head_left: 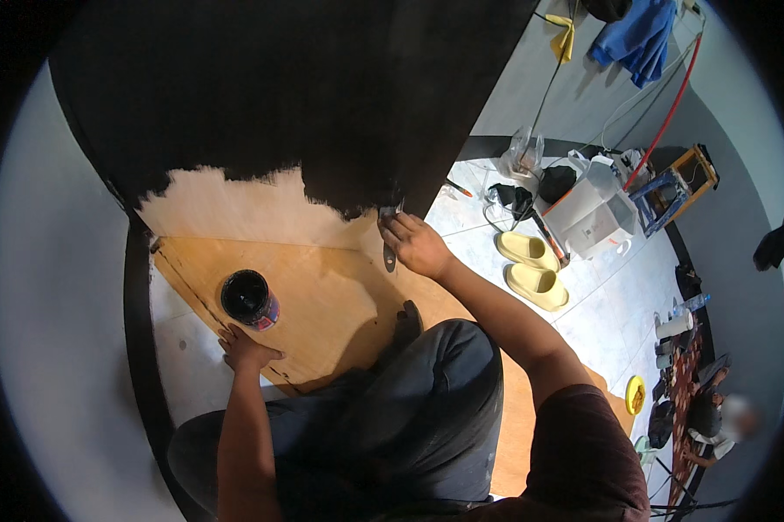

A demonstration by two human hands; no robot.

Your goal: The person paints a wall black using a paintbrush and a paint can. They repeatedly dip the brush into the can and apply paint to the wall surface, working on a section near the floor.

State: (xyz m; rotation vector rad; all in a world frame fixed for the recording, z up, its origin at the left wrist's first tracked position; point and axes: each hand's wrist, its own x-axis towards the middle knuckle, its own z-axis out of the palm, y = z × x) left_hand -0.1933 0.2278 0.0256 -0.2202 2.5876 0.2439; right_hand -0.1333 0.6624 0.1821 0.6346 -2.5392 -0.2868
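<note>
My right hand (416, 245) is closed around a paintbrush (389, 258), its dark handle pointing back towards me. The bristle end meets the lower edge of the black paint on an upright panel (287, 85). A jagged pale strip (235, 205) of the panel shows below the black. On the plywood board (326, 293) stands an open can of black paint (246, 298). Just below the can, my left hand (248, 351) rests with spread fingers on the board's left edge, holding nothing.
Yellow slippers (536, 287), a white plastic container (591, 218) and a wooden stool (675, 186) stand on the tiled floor at the right. A yellow plate (635, 395) lies at the board's right edge. Another person (711, 424) sits on a patterned mat at far right.
</note>
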